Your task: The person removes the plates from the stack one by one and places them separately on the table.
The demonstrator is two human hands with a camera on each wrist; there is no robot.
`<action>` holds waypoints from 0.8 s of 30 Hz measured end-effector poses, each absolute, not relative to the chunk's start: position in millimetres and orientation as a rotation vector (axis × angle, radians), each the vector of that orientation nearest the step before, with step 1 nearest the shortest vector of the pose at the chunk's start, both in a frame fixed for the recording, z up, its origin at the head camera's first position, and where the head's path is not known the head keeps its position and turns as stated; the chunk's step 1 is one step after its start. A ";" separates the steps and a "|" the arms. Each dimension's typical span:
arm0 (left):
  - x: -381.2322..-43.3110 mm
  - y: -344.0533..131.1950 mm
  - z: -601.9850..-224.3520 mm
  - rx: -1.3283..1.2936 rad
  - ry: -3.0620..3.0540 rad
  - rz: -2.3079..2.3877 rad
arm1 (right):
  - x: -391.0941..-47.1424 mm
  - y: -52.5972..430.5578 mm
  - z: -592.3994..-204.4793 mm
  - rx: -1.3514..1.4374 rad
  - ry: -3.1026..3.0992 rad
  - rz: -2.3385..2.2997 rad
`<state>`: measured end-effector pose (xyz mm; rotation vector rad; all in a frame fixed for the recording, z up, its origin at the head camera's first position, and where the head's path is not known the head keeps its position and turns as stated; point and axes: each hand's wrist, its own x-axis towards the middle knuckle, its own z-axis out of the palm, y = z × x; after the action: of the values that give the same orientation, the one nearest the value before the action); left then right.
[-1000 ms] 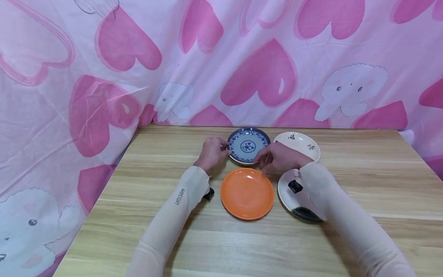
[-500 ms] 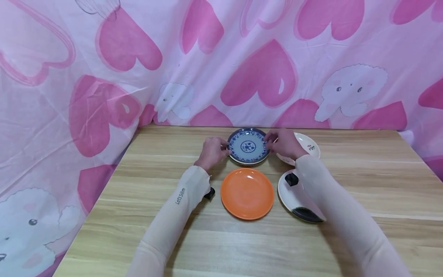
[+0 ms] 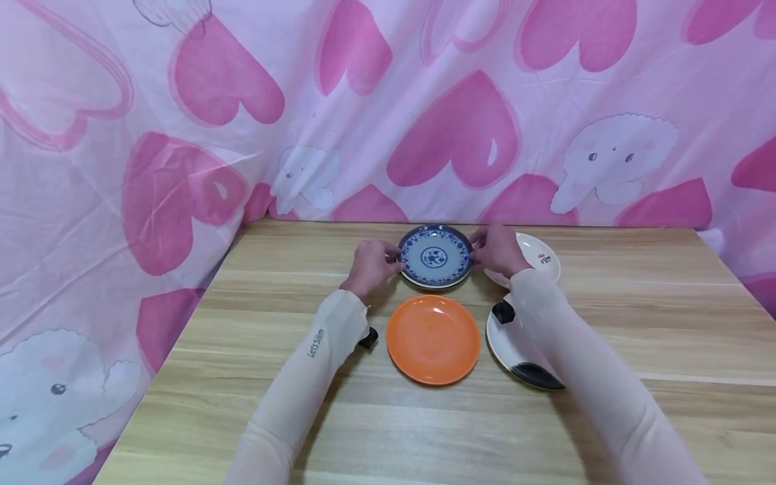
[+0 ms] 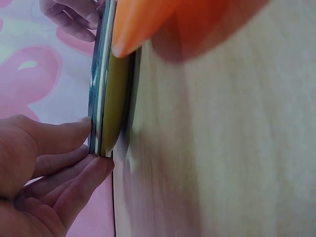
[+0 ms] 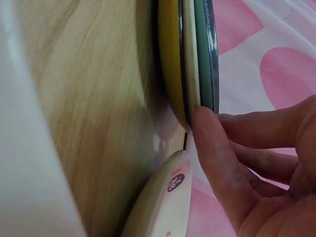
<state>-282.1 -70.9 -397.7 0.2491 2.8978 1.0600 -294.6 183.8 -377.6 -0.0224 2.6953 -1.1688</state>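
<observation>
My hands are on opposite sides of a blue-patterned plate (image 3: 434, 257), which tops a small stack at the far part of the wooden surface (image 3: 388, 431). My left hand (image 3: 371, 268) pinches the stack's left edge, one finger on the top rim and another lower down. My right hand (image 3: 498, 252) grips the right edge, a fingertip against the pale cream layer (image 5: 191, 64). Under that cream layer shows a dark-rimmed plate with a yellow underside (image 5: 170, 59).

Just in front of the stack, on my side, an orange plate (image 3: 433, 340) lies flat. A white plate with little printed motifs (image 3: 539, 257) sits right of the stack, partly behind my right hand. Nearer me, a white-and-black plate (image 3: 506, 342) is partly covered by my right sleeve (image 3: 597, 377). Pink heart-printed cloth (image 3: 455, 131) hangs behind.
</observation>
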 end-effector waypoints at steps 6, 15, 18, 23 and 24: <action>-283.2 -73.7 -397.0 0.302 2.886 1.081 | -294.8 181.5 -380.1 -0.016 2.707 -1.166; -283.8 -71.6 -392.4 0.262 2.884 1.058 | -294.6 182.0 -384.6 -0.062 2.772 -1.128; -283.4 -69.9 -389.7 0.255 2.883 1.042 | -295.3 180.9 -386.2 -0.059 2.782 -1.105; -283.2 -68.4 -388.5 0.227 2.883 1.037 | -295.6 179.4 -386.4 -0.041 2.779 -1.084; -283.2 -68.2 -388.5 0.220 2.887 1.031 | -295.4 179.2 -385.9 -0.042 2.778 -1.079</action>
<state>-283.2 -68.2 -388.5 0.2204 2.8871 1.0315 -295.4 179.2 -385.9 -0.0423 2.7782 -1.0789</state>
